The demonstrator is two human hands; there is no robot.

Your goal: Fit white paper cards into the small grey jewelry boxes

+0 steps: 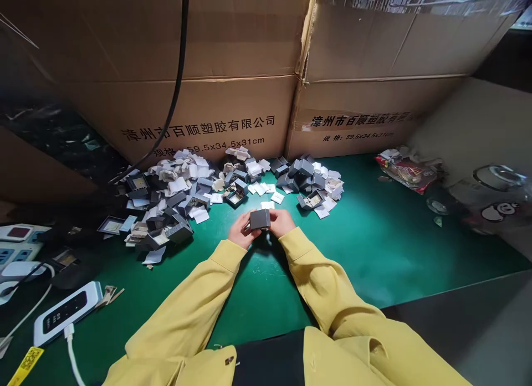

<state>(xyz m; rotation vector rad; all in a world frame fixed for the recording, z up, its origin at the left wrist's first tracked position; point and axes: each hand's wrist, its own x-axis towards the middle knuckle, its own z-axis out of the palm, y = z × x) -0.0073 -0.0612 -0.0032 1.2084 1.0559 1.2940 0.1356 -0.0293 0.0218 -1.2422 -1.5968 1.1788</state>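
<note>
Both hands are on one small grey box [260,219], held just above the green mat [374,247] near the middle of the bench: left hand [240,231] grasps its left side, right hand [281,222] its right, fingers wrapped around the edges. The box looks closed, lid on; I can't tell whether anything is inside. Judging progress from the layout: most of the work looks undone. Far left, a big heap [170,200] of open grey boxes, loose lids and white inserts lies jumbled, spreading toward the near left. A smaller heap [310,181] sits far right of the hands, also mixed open and closed pieces with white cards. A few open boxes with pale inserts lie between the two heaps, just beyond the hands. I see no separate stack of finished boxes anywhere in view, so the count done can't be read; the one in hand may be among the first, or finished ones go out of frame. Cartons [233,70] wall off the far edge. A white device [66,314] with its cable lies near left, clutter and a panda jar [496,200] far right.
</note>
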